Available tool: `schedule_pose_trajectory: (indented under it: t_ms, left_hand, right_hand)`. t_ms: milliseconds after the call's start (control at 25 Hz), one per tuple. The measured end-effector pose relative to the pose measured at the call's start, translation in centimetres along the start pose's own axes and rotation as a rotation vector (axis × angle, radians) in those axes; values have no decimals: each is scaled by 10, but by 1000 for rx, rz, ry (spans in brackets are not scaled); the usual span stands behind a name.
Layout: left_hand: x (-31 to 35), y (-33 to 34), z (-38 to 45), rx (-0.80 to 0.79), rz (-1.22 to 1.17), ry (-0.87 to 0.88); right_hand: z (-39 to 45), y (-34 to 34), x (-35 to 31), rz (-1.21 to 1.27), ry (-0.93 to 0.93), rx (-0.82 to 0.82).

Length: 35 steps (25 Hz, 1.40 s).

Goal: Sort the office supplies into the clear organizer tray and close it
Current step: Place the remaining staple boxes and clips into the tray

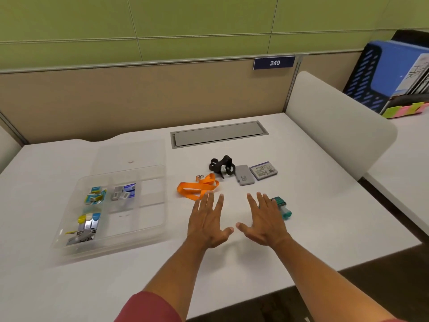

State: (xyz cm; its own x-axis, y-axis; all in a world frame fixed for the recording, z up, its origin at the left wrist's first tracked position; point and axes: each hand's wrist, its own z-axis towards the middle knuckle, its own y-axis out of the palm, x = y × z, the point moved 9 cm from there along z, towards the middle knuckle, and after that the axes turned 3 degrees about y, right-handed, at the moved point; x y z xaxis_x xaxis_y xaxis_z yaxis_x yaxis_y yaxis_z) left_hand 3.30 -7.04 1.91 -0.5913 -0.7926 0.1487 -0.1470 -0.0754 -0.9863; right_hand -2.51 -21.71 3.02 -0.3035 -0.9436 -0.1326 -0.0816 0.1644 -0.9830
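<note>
A clear organizer tray [160,219] lies on the white desk at the left, its lid [148,152] open and flat behind it. Small packets and clips fill three of its compartments. An orange lanyard [197,186], a black strap [220,165], a grey case [244,175], a small box of staples [263,170] and a teal stamp [283,207] lie loose to the right. My left hand [209,221] hovers open, fingertips over the lanyard's near end. My right hand [263,220] is open too, its fingers beside the teal stamp.
A grey cable hatch [218,134] is set into the desk behind the supplies. A white divider panel [336,126] stands at the right, with a blue file rack [380,75] beyond it. A beige partition closes the back edge.
</note>
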Motion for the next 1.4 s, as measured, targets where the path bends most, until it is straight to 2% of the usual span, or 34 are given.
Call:
schedule_pose_trajectory:
  t_ms: [440,720,1000,1400]
  left_hand:
    - [86,32,16,-123,-152,-27]
    - [113,38,37,-80,-93,-32]
    - [111,41,43,-60,-199,-108]
    - [63,19,33,12,-251,-228]
  right_hand:
    - [-12,-2,64,58,-14,-9]
    - [-11,-2,89,71,14,16]
    - [-4,-1,92,101,17,48]
    - [22,10,65,5,-19,0]
